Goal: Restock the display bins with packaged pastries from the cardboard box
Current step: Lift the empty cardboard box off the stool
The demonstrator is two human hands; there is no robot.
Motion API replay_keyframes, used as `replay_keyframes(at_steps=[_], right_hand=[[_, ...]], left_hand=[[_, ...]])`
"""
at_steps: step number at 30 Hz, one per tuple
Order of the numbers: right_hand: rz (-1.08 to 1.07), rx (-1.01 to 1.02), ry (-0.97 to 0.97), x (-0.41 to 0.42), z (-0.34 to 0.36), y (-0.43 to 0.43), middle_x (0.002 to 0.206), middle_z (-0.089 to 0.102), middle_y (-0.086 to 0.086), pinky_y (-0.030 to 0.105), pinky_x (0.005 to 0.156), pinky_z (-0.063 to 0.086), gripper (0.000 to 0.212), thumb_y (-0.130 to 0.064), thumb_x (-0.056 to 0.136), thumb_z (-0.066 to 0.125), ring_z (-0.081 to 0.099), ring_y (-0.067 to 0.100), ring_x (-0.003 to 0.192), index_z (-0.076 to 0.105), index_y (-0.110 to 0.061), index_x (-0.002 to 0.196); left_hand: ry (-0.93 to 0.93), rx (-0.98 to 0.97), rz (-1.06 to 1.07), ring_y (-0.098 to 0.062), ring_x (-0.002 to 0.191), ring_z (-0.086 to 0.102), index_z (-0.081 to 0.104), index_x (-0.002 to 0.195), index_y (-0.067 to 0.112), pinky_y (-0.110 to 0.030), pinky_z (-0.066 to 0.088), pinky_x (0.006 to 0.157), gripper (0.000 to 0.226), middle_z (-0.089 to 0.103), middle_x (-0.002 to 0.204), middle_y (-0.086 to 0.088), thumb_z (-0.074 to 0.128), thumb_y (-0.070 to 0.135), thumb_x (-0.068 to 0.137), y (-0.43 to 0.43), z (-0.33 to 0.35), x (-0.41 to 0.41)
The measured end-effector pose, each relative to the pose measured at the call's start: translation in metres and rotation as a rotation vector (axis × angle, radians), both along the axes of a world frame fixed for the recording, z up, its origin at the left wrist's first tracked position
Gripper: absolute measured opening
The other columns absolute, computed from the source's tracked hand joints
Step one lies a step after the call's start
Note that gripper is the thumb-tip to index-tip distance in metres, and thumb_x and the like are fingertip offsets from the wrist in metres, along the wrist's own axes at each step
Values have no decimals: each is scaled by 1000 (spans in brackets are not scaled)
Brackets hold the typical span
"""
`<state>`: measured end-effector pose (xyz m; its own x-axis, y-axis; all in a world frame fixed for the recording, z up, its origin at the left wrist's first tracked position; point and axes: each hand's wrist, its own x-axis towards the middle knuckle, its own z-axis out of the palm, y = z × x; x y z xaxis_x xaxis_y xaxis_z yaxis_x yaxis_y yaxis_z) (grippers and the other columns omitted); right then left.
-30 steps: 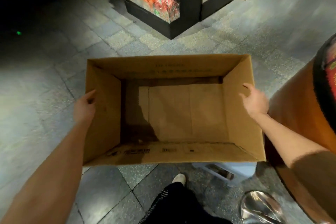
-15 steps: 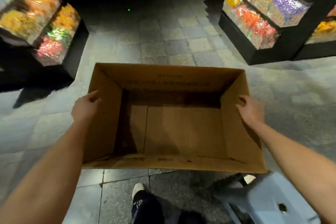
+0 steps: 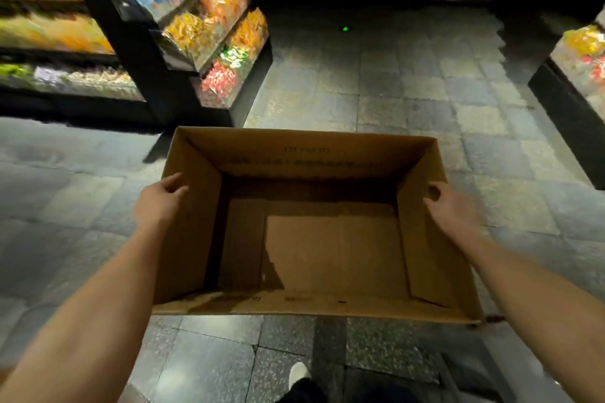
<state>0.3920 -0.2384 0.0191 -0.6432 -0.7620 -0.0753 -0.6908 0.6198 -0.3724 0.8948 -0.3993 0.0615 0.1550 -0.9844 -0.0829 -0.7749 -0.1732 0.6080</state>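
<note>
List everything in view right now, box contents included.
Brown open cardboard box: one, brown, centre, empty.
Black tiered display stand, clear bins of coloured packets: one, black, upper left.
Second black display stand: one, black, right edge.
Grey stone-tile floor: one, grey, underneath.
Green light spot: one, green, far floor.
White shoe: one, white, bottom centre.
Left hand: one, grips box's left wall.
Right hand: one, grips box's right wall.

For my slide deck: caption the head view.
Left hand and right hand hold an empty cardboard box near stocked display bins.
</note>
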Motion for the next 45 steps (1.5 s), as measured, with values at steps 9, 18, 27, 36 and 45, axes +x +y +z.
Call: replay_keyframes(at_steps=[9, 18, 27, 36, 45], right_hand=[[220, -67, -27, 128, 5, -225, 133, 60, 9, 39, 93, 46, 46, -36, 95, 59, 56, 30, 120, 52, -21, 138], [271, -73, -51, 219, -14, -469, 131, 60, 10, 41, 95, 47, 46, -35, 94, 61, 57, 30, 118, 53, -21, 137], [279, -90, -82, 308, 4, -667, 125, 64, 9, 36, 86, 49, 47, -37, 94, 61, 62, 27, 107, 53, -23, 137], [147, -48, -89, 411, -41, -812, 126, 64, 10, 37, 86, 49, 46, -39, 92, 63, 60, 30, 111, 55, -22, 135], [-38, 28, -141, 524, -84, -915, 128, 62, 12, 43, 94, 49, 48, -37, 92, 64, 59, 32, 115, 55, -19, 135]], left_hand=[[-99, 3, 213, -28, 104, 65, 54, 136, 43, -41, 54, 82, 43, 64, 131, -1, 57, 37, 93, -130, 2, 150], [-88, 66, 246, -34, 114, 60, 51, 142, 34, -45, 50, 91, 46, 57, 139, -10, 56, 26, 97, -337, -12, 247], [-22, 40, 208, -35, 123, 53, 45, 144, 38, -51, 48, 97, 44, 46, 148, -11, 50, 30, 101, -555, -5, 340], [-3, 78, 127, -37, 124, 51, 47, 143, 35, -51, 47, 96, 44, 48, 146, -11, 54, 32, 100, -757, -53, 437], [-88, 133, -15, -33, 124, 52, 47, 142, 36, -51, 48, 96, 47, 50, 144, -9, 58, 34, 97, -937, -71, 526]])
